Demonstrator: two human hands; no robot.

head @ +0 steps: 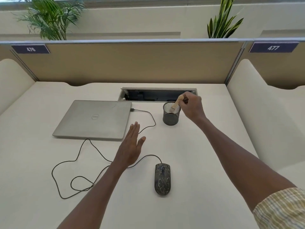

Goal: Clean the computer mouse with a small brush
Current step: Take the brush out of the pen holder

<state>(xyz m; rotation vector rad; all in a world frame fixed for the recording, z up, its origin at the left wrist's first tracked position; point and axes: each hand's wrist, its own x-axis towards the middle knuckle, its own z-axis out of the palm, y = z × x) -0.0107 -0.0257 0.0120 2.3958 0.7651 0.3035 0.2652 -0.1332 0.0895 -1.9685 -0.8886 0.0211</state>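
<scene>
A dark, marble-patterned wired mouse (162,179) lies on the white desk (198,154) near the front middle. Its black cable (77,160) loops left and runs up to the closed silver laptop (92,119). My right hand (193,107) is shut on the wooden handle of a small brush (176,104), whose bristle end sits at the mouth of a black mesh cup (171,115). My left hand (132,146) hovers flat with fingers apart, between the laptop and the mouse, holding nothing.
An open cable tray slot (156,95) is set into the desk behind the cup. A tan partition (128,63) walls the back, with cream side dividers at left and right. Plants stand behind the partition.
</scene>
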